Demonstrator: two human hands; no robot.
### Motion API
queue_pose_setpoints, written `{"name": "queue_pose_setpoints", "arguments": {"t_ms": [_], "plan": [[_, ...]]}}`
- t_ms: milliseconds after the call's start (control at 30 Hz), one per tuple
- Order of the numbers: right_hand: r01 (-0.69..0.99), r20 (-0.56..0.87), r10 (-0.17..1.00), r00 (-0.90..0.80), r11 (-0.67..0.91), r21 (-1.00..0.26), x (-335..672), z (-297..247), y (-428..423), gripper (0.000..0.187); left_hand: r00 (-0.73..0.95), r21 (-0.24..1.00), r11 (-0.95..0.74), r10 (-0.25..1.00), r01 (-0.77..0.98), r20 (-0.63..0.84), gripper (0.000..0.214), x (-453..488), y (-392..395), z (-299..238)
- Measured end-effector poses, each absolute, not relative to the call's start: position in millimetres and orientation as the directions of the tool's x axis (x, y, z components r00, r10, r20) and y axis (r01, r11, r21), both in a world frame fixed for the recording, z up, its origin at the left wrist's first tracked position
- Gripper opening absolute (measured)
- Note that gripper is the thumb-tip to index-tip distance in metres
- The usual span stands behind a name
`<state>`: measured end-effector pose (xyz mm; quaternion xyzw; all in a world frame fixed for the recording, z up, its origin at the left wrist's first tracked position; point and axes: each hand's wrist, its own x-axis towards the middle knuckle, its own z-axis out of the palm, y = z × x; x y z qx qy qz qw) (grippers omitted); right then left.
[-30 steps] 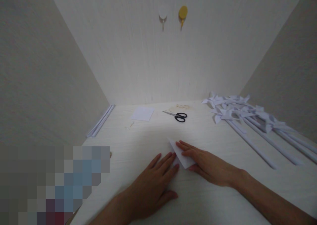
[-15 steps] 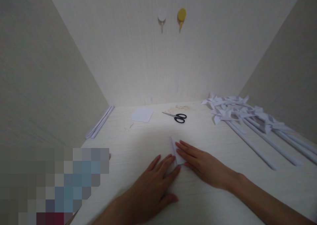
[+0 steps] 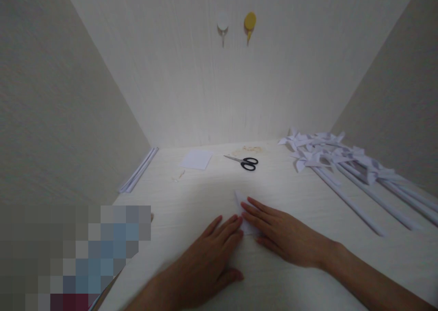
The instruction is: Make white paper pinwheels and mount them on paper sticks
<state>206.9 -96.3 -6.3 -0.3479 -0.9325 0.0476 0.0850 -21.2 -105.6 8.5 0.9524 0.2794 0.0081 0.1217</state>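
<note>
A folded piece of white paper (image 3: pixel 248 229) lies on the pale table between my two hands, its pointed corner facing away from me. My right hand (image 3: pixel 282 233) rests flat across it, fingers stretched to the left and covering much of the sheet. From the left, my left hand (image 3: pixel 212 251) reaches in with fingers extended, the tips at the paper's left edge. Its thumb lies apart, pointing right. Beyond the hands are scissors (image 3: pixel 248 163) with black handles and a square white paper sheet (image 3: pixel 197 159).
Several white paper pinwheels (image 3: pixel 308 158) on rolled paper sticks (image 3: pixel 349 201) lie along the right side. More paper sticks (image 3: pixel 139 170) rest against the left wall. A white hook (image 3: pixel 223 23) and a yellow hook (image 3: pixel 250 22) are on the back wall. Lower left is blurred out.
My right hand has slid slightly left and toward me over the folded paper, which looks flatter and now shows a triangular tip. My left fingertips have shifted only slightly.
</note>
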Motion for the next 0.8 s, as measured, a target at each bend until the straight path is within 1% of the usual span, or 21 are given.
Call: {"name": "queue_pose_setpoints", "arguments": {"t_ms": [100,200,333,500,667,800], "plan": [[0.617,0.092,0.633,-0.769,0.772,-0.153,209.9,-4.3,-95.4,0.054,0.849,0.22,-0.823,0.527,0.523,-0.049,0.054,-21.4,-105.1,7.5],[0.599,0.099,0.612,-0.785,0.79,-0.135,210.9,-2.4,-95.0,0.056,0.843,0.203,-0.821,0.535,0.534,-0.055,0.055,-21.2,-105.3,6.2],[0.616,0.103,0.628,-0.771,0.777,-0.129,207.5,-0.3,-99.8,0.06,0.84,0.202,-0.818,0.541,0.538,-0.045,0.057,-20.8,-105.9,3.9],[0.6,0.109,0.621,-0.776,0.78,-0.174,206.9,0.2,-108.1,0.063,0.844,0.212,-0.821,0.534,0.53,-0.045,0.059,-20.6,-104.6,2.7],[0.579,0.107,0.613,-0.783,0.78,-0.236,212.3,-0.2,-107.3,0.063,0.862,0.223,-0.837,0.506,0.499,-0.029,0.051,-22.7,-101.3,6.5],[0.586,0.09,0.618,-0.781,0.775,-0.238,213.6,-1.7,-103.6,0.061,0.866,0.213,-0.844,0.499,0.492,-0.025,0.049,-23.8,-100.4,7.9]]}}
